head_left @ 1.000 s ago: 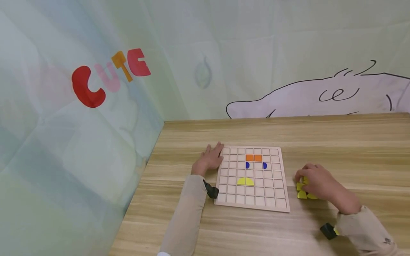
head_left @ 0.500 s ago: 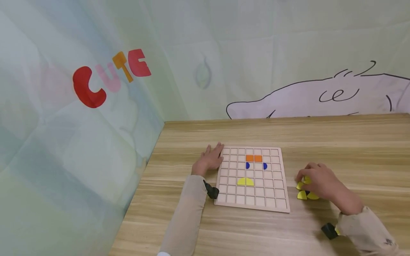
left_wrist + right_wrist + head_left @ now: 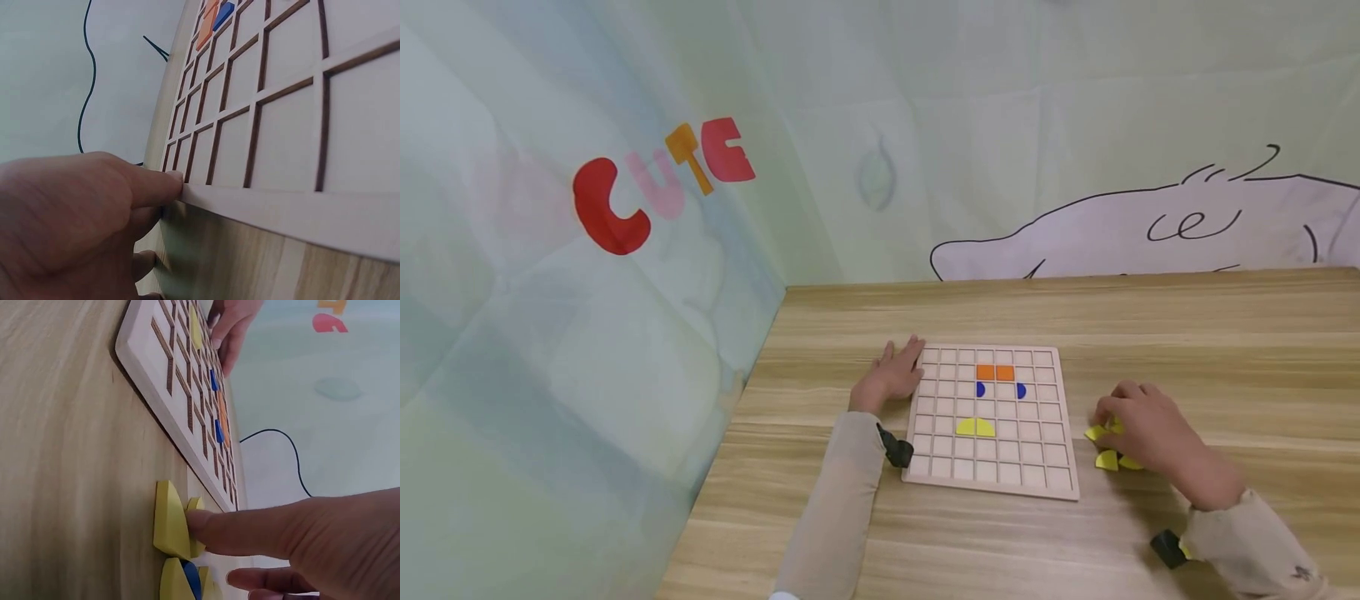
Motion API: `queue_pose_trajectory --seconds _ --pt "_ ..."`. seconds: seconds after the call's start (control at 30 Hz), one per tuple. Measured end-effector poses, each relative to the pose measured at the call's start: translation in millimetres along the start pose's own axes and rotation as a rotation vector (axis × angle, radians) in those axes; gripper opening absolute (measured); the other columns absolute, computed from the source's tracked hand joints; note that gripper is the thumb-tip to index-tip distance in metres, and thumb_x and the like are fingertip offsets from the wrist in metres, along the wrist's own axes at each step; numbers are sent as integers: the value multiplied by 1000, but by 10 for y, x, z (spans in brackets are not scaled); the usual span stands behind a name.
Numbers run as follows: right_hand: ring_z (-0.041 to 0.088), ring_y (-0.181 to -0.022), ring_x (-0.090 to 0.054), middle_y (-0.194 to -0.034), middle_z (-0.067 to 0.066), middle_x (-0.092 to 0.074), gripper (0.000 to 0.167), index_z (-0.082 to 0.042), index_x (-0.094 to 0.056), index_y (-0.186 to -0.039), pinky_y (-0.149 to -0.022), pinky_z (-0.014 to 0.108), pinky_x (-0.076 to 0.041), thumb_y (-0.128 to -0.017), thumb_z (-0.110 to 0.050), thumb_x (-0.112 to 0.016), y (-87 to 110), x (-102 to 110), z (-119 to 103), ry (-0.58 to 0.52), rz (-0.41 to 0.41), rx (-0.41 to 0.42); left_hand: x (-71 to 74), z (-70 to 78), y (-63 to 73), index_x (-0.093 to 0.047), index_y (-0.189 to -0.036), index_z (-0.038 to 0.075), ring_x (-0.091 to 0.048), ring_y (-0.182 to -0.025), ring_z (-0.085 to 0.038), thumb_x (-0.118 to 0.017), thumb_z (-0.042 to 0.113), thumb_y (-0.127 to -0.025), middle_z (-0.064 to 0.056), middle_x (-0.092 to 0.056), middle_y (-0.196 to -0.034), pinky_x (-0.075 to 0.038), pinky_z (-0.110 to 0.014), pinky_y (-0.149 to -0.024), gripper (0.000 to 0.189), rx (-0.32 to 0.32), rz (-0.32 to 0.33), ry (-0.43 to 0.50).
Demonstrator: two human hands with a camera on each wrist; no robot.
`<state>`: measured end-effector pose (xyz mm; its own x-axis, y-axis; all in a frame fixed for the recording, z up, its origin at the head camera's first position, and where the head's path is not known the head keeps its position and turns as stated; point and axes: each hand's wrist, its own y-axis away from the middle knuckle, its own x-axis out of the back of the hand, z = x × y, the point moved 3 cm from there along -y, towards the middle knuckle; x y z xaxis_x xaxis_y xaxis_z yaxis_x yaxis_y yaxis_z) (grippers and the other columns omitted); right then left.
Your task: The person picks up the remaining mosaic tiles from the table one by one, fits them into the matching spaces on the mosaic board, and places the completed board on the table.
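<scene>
Yellow pieces (image 3: pixel 1107 460) partly behind right hand (image 3: pixel 1150 427)

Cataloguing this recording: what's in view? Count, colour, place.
Table: one, brown, foreground
Board: one, pale, on table
Squares: two, orange, on board
Semicircles: two, blue, on board
Quadrants: two, yellow, on board
Loose pieces: several, yellow and blue, by board
Backdrop: one, pale green, behind table
Letters: four, multicoloured, on backdrop
Drawing: one, black outline, on backdrop
Wrist devices: two, black, at wrists
Sleeves: two, beige, on arms
Left hand: one, on board edge
Right hand: one, over loose pieces
</scene>
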<state>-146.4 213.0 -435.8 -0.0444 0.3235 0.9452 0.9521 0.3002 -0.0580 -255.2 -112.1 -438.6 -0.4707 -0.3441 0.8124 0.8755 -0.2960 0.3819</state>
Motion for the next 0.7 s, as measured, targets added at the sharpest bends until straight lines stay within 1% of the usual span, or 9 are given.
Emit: queue_pose_trajectory --seconds 0.17,0.33,0.5,0.7 --pt "34 -88 -51 -92 10 -59 19 -15 -68 -77 -73 49 -43 -69 -22 -84 -16 -32 -24 10 28 22 -5 -5 -5 -13 -155 21 7 -149 -31 -34 24 -104 3 -3 -163 -2 -52 -121 55 -4 2 0" --pt "33 -90 -50 -96 12 -58 21 -14 -67 -76 -75 50 -42 -70 -26 -83 -12 -66 -33 2 53 19 -17 -8 -11 -14 -155 21 7 -148 -31 -34 24 -104 2 -3 -163 -2 -53 -120 55 -9 9 9" --pt "36 -95 -51 -102 15 -60 23 -14 -66 -79 -77 53 -43 -72 -28 -81 -21 -102 -43 -19 93 23 -19 -3 -1 -14 -155 21 6 -149 -32 -34 24 -104 2 -4 -162 -2 -53 -120 55 -6 17 4" --pt "39 -100 -51 -107 17 -59 22 -11 -66 -84 -80 56 -41 -76 -28 -78 -48 -124 -84 -73 128 -2 -16 3 3 -15 -155 21 6 -149 -31 -35 24 -104 2 -4 -162 -2 -52 -120 55 0 20 6"
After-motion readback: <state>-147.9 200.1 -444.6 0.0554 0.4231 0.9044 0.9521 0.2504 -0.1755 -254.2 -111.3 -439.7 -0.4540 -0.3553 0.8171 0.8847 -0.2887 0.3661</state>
